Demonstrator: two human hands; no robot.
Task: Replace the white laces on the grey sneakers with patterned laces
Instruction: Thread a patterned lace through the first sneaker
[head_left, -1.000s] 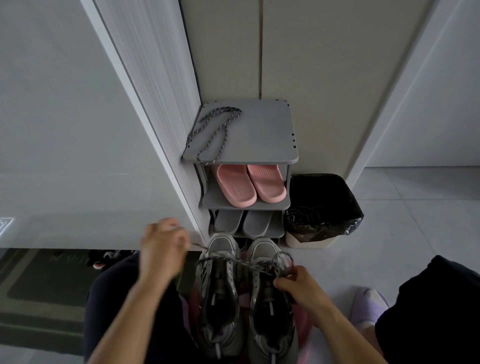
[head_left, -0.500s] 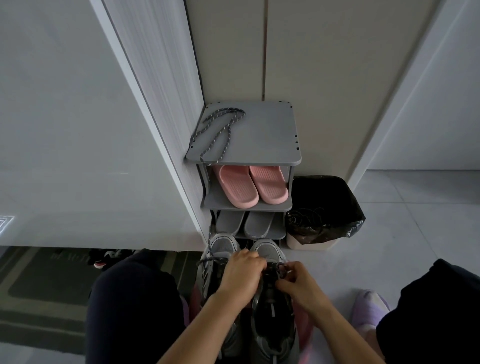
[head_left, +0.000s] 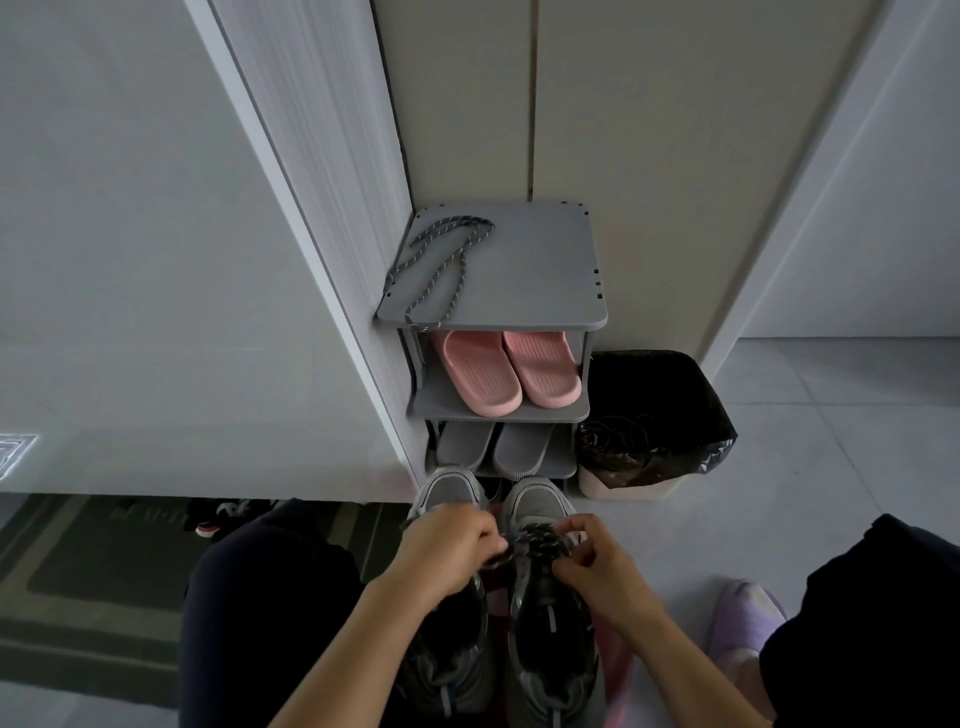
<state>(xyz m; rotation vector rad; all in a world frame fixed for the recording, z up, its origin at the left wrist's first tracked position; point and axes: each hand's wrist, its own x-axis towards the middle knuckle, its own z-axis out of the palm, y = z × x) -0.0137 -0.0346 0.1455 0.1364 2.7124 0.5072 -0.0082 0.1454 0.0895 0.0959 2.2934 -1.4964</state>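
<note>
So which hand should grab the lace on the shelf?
Probably the left hand: it and the right hand both pinch the sneaker lace, but the spare lace lies on the rack, left side, nearer it.

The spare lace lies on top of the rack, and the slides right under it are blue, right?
No: in the head view those slides are pink, not blue. The lace does lie on top of the rack.

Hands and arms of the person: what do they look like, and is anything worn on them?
The left hand and right hand are bare: no gloves, no ring shows. The left forearm and right forearm are bare too, with no sleeve, watch or bracelet in view.
</note>
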